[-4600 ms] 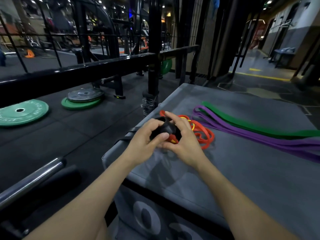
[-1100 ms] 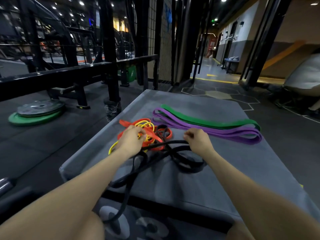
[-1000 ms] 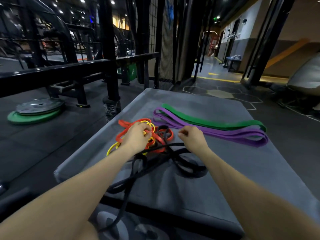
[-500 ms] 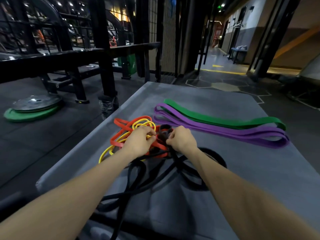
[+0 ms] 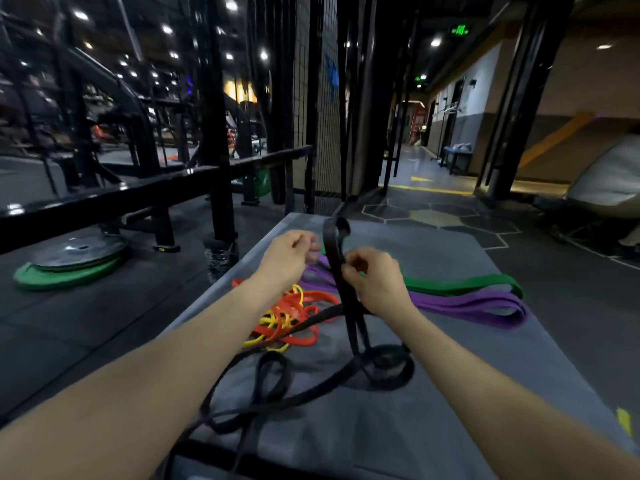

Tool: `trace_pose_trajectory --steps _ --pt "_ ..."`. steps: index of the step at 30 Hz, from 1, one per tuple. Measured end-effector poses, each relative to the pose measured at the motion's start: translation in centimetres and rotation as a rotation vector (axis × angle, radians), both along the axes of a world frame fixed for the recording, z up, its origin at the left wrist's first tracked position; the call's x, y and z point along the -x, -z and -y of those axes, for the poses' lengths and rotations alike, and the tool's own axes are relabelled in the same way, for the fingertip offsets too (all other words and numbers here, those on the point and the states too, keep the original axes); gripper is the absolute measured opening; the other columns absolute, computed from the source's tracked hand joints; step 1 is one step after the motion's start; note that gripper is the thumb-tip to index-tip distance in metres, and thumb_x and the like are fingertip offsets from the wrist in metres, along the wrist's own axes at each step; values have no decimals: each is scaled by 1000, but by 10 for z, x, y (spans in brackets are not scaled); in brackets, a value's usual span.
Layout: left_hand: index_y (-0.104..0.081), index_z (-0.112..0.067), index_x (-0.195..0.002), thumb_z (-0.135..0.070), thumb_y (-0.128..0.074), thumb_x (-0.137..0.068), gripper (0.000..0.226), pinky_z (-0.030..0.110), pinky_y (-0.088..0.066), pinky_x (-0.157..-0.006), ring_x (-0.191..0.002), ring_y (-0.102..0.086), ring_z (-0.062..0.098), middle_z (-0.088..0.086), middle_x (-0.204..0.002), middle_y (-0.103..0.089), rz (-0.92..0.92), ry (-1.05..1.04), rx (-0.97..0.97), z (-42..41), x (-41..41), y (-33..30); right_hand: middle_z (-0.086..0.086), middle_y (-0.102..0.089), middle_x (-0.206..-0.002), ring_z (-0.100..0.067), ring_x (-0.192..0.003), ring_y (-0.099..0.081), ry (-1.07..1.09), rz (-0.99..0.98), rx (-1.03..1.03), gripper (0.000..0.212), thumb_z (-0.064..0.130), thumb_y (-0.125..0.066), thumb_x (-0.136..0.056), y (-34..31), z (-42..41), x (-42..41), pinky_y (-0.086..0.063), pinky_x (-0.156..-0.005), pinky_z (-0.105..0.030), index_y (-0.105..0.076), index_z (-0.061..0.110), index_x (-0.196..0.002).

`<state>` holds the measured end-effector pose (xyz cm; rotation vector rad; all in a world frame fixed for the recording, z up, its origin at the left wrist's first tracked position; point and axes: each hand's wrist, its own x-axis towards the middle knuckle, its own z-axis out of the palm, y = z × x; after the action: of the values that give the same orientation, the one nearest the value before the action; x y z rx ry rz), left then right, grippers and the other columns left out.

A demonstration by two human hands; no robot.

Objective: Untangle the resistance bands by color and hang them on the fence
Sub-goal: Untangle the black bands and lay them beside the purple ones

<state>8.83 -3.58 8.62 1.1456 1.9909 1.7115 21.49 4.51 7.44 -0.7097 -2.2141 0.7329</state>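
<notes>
Gripping 1 black band (image 5: 334, 258) in right hand (image 5: 375, 280), left hand (image 5: 287, 259) loosely curled, holding nothing

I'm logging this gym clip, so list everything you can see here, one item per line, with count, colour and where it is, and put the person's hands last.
black band: one, black, lifted upright over the pad, the rest trailing off the near edge
red bands: count unclear, red-orange, tangled at pad centre-left
yellow band: at least one, yellow, within the red tangle
purple band: count unclear, purple, flat on the right
green band: one, green, just beyond the purple
pad: one, grey, under all bands
weight plates: a stack, grey on green, floor at left
fence: one, black mesh, behind the pad
rail: one, black, left
left hand: curled, contact unclear
right hand: pinches the black band
</notes>
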Motion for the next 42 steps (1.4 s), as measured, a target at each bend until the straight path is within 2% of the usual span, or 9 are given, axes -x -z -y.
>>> trace_pose_trajectory --steps 7,12,18,24,28,34,37,39,42 --pt "-56 -16 -85 -14 -34 -101 28 14 -49 -53 -69 -58 11 5 -85 -62 234 177 -133 27 -44 -67 0 -44 -58 -8 -53 -33 -147 -175 41 17 1 -56 -84 -55 26 -22 -30 -54 -26 -52 10 -70" --pt "-59 -19 -81 -23 -47 -97 21 18 -46 -61 -60 -61 6 -5 -66 -66 407 170 -128 49 -60 -98 -10 -52 -71 -16 -67 -44 -297 -255 117 17 -2 -54 -87 -80 41 -39 -36 -63 -26 -55 10 -75" --pt "-58 -17 -71 -23 -58 -89 19 14 -44 -50 -47 -56 4 -8 -45 -61 643 167 -93 69 -71 -121 2 -57 -68 1 -60 -51 -456 -266 169 25 -3 -50 -90 -104 56 -56 -41 -65 -14 -57 14 -74" --pt "-66 -17 -88 -11 -67 -82 9 13 -44 -46 -54 -58 6 -4 -62 -67 331 -18 -268 78 -80 -151 -5 -62 -74 -18 -73 -54 -448 -301 200 27 -4 -48 -90 -126 64 -60 -44 -79 -37 -61 16 -76" --pt "-72 -17 -90 -12 -71 -80 11 19 -52 -57 -60 -62 8 -1 -74 -68 -67 -136 -317 85 -76 -178 -4 -62 -81 -13 -72 -52 -440 -499 357 17 4 -52 -90 -156 77 -60 -44 -71 -27 -63 16 -89" --pt "-72 -18 -87 -13 -74 -78 11 20 -55 -59 -66 -68 12 6 -84 -71 -135 -166 -295 94 -77 -192 5 -63 -79 -5 -69 -55 -302 -434 94 25 36 -64 -85 -183 92 -61 -42 -63 -19 -64 15 -99" --pt "-69 -23 -80 -12 -72 -80 11 19 -55 -58 -65 -67 11 4 -82 -71 -106 -144 -337 99 -84 -199 11 -62 -73 -1 -67 -56 -286 -384 3 11 28 -62 -88 -184 98 -56 -44 -61 -17 -58 18 -87" --pt "-70 -18 -93 -13 -70 -82 12 15 -55 -57 -65 -65 8 0 -80 -69 -103 -89 -342 102 -86 -203 16 -58 -56 4 -54 -52 -325 -412 72 14 21 -61 -89 -182 96 -53 -39 -55 -15 -56 17 -77" --pt "-67 -12 -107 -12 -68 -83 23 13 -54 -58 -66 -64 5 0 -83 -68 -95 4 -289 106 -84 -207 4 -60 -62 -7 -55 -55 -384 -470 215 12 14 -61 -89 -183 91 -54 -42 -56 -22 -60 11 -77"
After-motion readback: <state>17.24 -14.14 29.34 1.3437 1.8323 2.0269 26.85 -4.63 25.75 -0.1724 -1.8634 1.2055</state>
